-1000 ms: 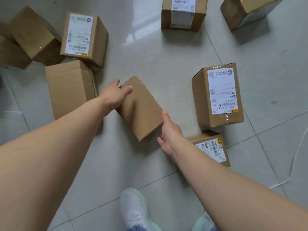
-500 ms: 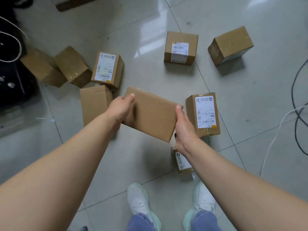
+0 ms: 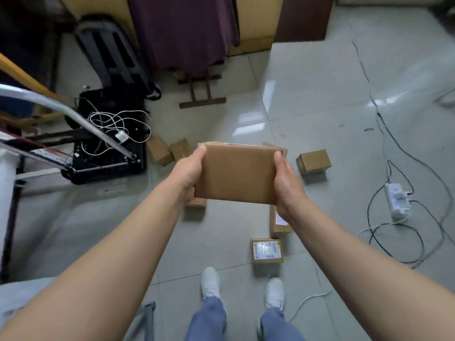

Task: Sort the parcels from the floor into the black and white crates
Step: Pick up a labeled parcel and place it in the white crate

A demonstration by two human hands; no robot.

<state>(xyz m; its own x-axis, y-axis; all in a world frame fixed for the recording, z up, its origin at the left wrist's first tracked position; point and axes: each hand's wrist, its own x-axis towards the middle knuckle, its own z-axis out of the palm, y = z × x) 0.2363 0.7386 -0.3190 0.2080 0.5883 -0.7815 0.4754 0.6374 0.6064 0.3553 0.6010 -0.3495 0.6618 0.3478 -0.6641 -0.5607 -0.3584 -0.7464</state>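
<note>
A plain brown cardboard parcel [image 3: 237, 174] is held up in front of me, well above the floor. My left hand [image 3: 188, 172] grips its left edge and my right hand [image 3: 285, 183] grips its right edge, thumbs on top. Several more parcels lie on the tiled floor: a labelled one [image 3: 267, 251] near my feet, one [image 3: 314, 161] to the right, and two small ones [image 3: 170, 150] beyond my left hand. A black crate [image 3: 108, 166] stands at the left with white cords lying in it. No white crate shows plainly.
A white power strip [image 3: 397, 199] with black and white cables sprawls over the floor at the right. A metal frame [image 3: 73, 119] crosses above the black crate. A purple curtain [image 3: 182, 30] and a wooden stand [image 3: 200, 91] are at the back.
The parcel has come up off the floor in both hands and turned level. My view has risen, so the floor parcels look smaller and the black crate has come into sight.
</note>
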